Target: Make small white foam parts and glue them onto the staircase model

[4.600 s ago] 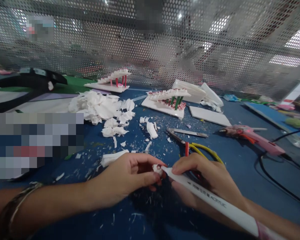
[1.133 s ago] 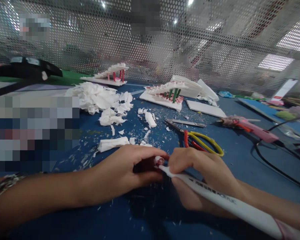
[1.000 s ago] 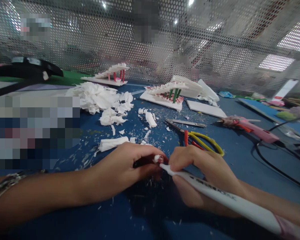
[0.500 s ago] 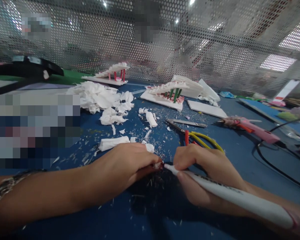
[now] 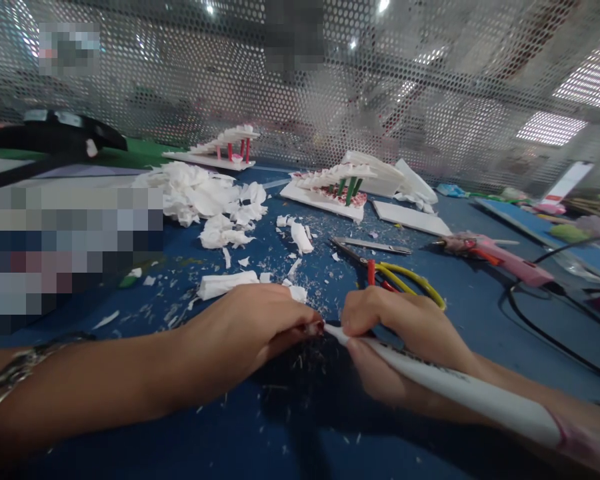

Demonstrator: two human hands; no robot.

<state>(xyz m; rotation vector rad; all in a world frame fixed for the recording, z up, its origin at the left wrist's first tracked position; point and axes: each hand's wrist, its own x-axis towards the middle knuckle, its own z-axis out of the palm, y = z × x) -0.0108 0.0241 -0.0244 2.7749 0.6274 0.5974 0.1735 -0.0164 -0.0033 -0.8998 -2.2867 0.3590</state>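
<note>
My right hand (image 5: 405,340) is closed round a white marker (image 5: 473,395), whose tip points left. That tip meets, or nearly meets, a tiny white piece with dark red colouring (image 5: 315,328). My left hand (image 5: 260,320) pinches this piece between thumb and finger; most of it is hidden, so its kind cannot be made out. White paper scraps (image 5: 227,285) lie just beyond my left hand. Past my right hand are scissors or pliers with yellow and red handles (image 5: 405,277).
Two small white stair models stand at the back, one with red posts (image 5: 230,148), one with green posts (image 5: 337,190). A heap of torn white paper (image 5: 195,193) lies left. A pink glue gun (image 5: 505,259) with a black cable lies right. Perforated metal mesh (image 5: 300,107) rises behind.
The marker and my right hand have shifted slightly left, bringing the tip up to the small piece. My left hand stays almost still, its pinch unchanged.
</note>
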